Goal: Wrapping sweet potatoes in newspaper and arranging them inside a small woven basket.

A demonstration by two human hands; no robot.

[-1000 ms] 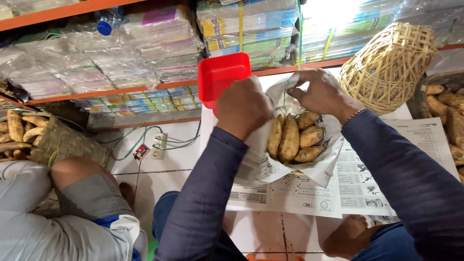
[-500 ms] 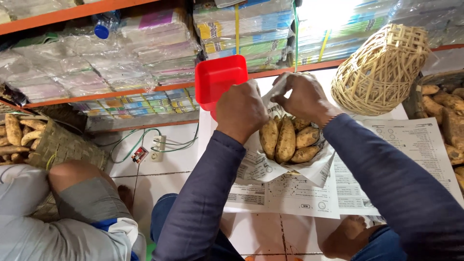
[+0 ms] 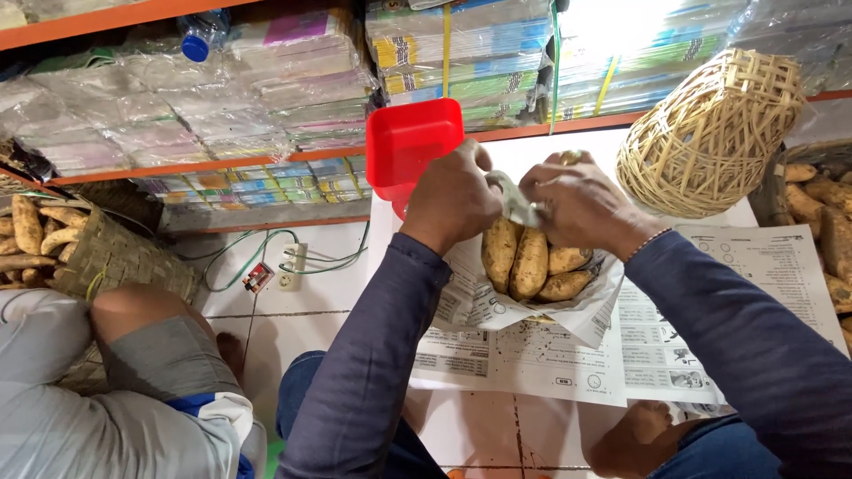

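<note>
We see both hands meeting above a bundle of pale brown, dirt-dusted sweet potatoes (image 3: 532, 264) that stand in a cone of printed newspaper wrap (image 3: 497, 306). Our left hand (image 3: 451, 197) is closed on the paper's upper edge, and our right hand (image 3: 581, 202) is closed on the bunched, twisted corner of the same sheet (image 3: 513, 197), so the two hands nearly touch. The bundle sits on flat printed paper sheets (image 3: 621, 355) spread over the white tiled floor (image 3: 311, 293). Room is tight behind: a red square plastic tub (image 3: 410, 142) stands just behind the left hand, and a pale woven rattan basket (image 3: 710, 129) lies tipped on its side just beyond the right hand. Free floor shows mostly to the left, where a white power strip with green cable (image 3: 290, 266) lies. Further left, another person's bent knee in grey cloth (image 3: 151, 341) sits in front of a dark woven basket of sweet potatoes (image 3: 115, 257), cut off by the frame edge. At the right edge more sweet potatoes (image 3: 825, 222) are only partly in view. Orange metal shelving with plastic-wrapped stacks (image 3: 266, 80) closes off the back. The hands hide the top of the bundle, and bright glare washes out the upper right shelf.
</note>
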